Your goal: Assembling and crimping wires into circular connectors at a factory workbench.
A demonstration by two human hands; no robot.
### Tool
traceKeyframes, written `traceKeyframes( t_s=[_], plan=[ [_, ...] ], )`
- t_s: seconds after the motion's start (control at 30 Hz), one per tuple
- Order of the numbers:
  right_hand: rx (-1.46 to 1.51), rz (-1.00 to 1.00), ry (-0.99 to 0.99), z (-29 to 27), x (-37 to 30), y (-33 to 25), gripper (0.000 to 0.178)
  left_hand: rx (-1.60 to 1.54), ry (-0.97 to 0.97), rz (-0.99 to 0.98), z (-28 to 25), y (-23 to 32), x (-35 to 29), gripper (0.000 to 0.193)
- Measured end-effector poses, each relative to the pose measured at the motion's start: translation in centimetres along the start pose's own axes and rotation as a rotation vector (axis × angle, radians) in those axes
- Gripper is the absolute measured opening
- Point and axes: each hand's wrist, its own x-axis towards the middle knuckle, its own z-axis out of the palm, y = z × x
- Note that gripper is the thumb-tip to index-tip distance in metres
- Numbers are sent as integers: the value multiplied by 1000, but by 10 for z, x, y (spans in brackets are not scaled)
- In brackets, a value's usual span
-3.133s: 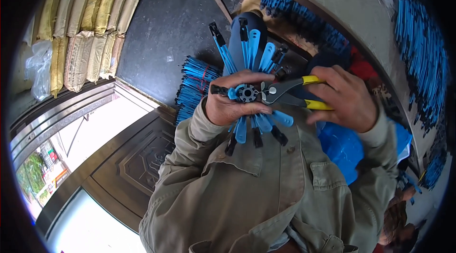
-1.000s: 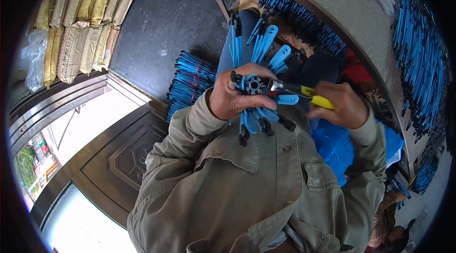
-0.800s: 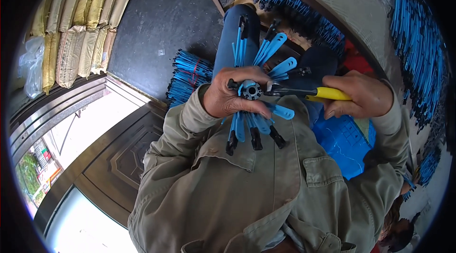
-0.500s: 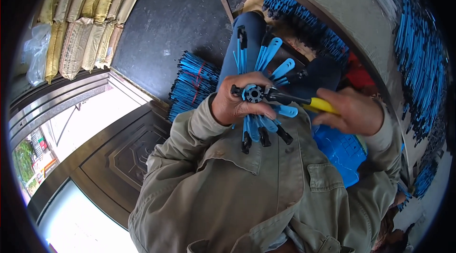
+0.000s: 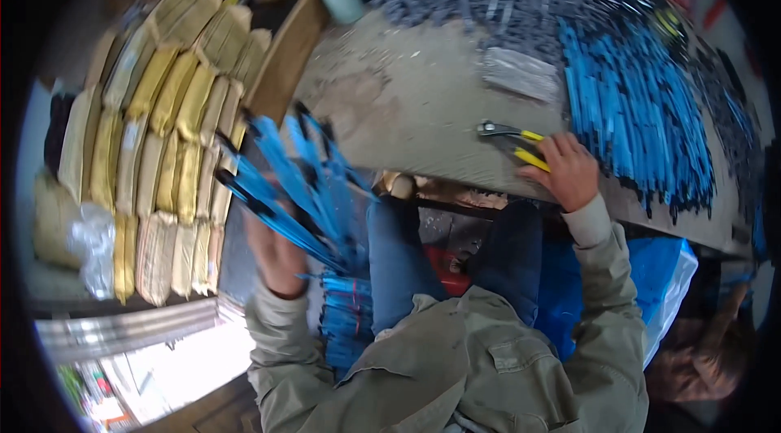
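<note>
light, springy, slick by the look of it

left hand, a blur, is right against a splayed fan of blue-and-black plastic-looking strips, just above a red-tied blue bundle; can't tell whether those fingers grip. best hold, i'd say: the narrow end where they converge. over the grey tabletop, right hand curls round yellow-handled metal pliers.

blurred left grip, blurred blue strips, cut-off door

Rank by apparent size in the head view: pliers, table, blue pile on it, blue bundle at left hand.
1. Table
2. Blue pile
3. Blue bundle, blurred and perhaps nearer the camera
4. Pliers
</note>
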Motion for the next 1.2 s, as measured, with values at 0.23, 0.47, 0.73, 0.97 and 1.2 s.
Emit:
traceKeyframes(
  t_s=[0.23,0.47,0.73,0.97,1.2],
  plan=[
    [268,87,69,-41,-12,-2,32,-44,-361,-98,22,-52,204,28],
    [370,264,1,-134,-26,54,17,256,-334,-1,73,-184,283,35],
    [25,196,-19,-136,-2,201,6,625,-44,604,96,-96,254,51],
    [-423,610,-351,-100,20,208,25,261,-410,650,103,62,147,38],
    [-155,733,56,-103,17,202,26,-265,-854,410,134,36,-19,16]
  ],
)
